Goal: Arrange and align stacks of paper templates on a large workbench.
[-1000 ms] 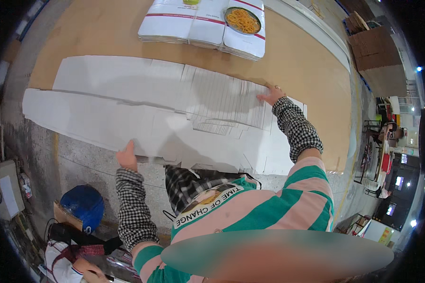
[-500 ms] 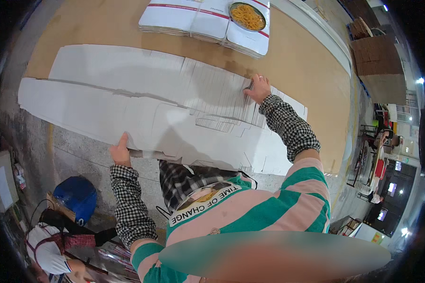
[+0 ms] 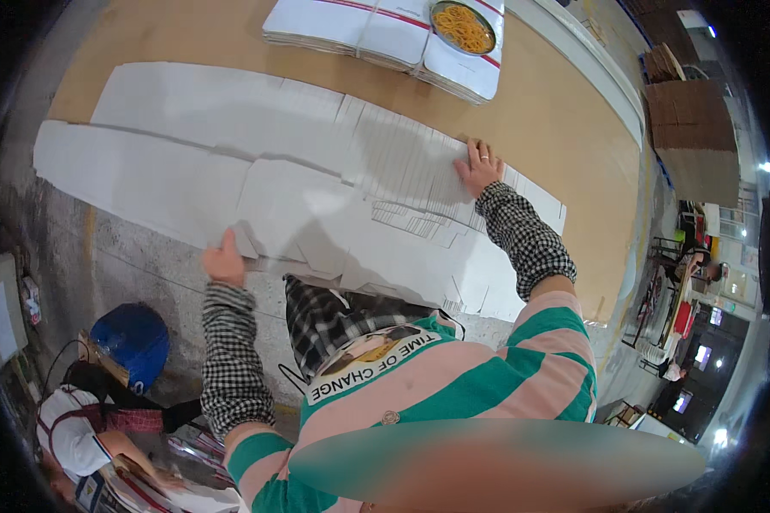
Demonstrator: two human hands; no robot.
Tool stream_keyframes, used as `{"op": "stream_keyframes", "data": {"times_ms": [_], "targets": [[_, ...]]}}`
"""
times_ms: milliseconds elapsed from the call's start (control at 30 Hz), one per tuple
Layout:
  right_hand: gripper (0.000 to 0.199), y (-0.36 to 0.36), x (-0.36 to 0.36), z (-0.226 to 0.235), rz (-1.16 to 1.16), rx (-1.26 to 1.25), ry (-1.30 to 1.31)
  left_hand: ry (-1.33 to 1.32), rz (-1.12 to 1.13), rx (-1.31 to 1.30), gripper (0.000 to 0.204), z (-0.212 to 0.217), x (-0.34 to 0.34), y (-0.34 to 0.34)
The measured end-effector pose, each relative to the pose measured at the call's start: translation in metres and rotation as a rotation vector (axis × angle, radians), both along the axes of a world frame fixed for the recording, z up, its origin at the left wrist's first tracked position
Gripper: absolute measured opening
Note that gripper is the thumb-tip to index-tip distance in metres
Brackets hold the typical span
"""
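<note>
A wide brown desk [image 3: 573,128] carries long white flattened cardboard sheets [image 3: 231,145] spread from far left to near right, overlapping in 2 staggered rows. Compared with 1 second ago, the right hand [image 3: 479,167] has slid farther along the sheets and the left hand [image 3: 224,261] has moved right along the near edge, so the stack looks to be getting squared or shifted. The right hand lies flat, fingers spread, pressing the top sheet; the left hand pinches the near edge, thumb on top. A bundled stack of white flats [image 3: 376,34] sits far, bearing a bowl of yellow rubber bands [image 3: 464,26].
</note>
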State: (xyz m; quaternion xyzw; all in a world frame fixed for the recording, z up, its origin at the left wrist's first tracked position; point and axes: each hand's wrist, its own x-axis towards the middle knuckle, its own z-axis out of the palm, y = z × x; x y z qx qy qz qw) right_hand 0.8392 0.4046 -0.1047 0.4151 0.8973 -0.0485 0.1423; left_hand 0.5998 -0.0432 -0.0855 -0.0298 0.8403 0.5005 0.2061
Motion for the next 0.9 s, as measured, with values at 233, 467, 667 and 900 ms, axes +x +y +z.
{"op": "stream_keyframes", "data": {"times_ms": [233, 467, 667, 900], "targets": [[0.072, -0.009, 0.006, 0.009, -0.089, 0.095, 0.045, 0.022, 0.048, 0.305, 0.039, 0.032, 0.002, 0.006], [0.072, 0.001, 0.004, 0.019, -0.067, -0.023, 0.011, 0.488, -0.097, -0.279, 0.035, 0.041, 0.024, 0.017], [0.065, 0.022, -0.011, 0.027, 0.065, -0.111, 0.208, -0.305, 0.128, 0.363, 0.029, 0.025, -0.009, -0.002], [0.066, 0.019, 0.005, 0.009, 0.119, 0.067, 0.104, 0.236, 0.044, 0.027, 0.031, 0.009, 0.005, 0.005]]}}
